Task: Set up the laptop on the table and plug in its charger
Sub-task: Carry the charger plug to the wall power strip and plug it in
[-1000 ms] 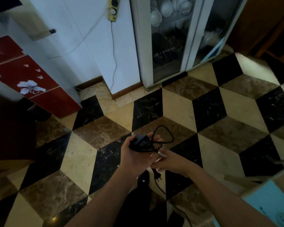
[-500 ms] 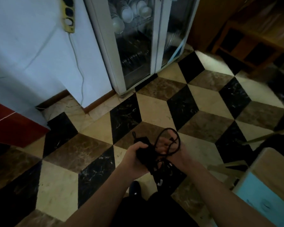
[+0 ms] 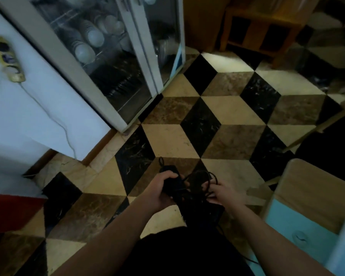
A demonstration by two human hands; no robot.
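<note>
Head view: low centre, the charger brick [image 3: 170, 183] was clenched by the left hand [image 3: 159, 193]; its tangled cable [image 3: 199, 182] was pinched by the right hand [image 3: 225, 193]

The floor [image 3: 223, 110] is polished marble tile, glossy in cream, brown and veined black. The charger brick [image 3: 172, 183] looks like matt black plastic, its cable [image 3: 202, 177] rubbery. The cabinet [image 3: 116, 62] has glass doors in pale smooth frames. The desk [image 3: 315, 188] shows light matt wood.
</note>
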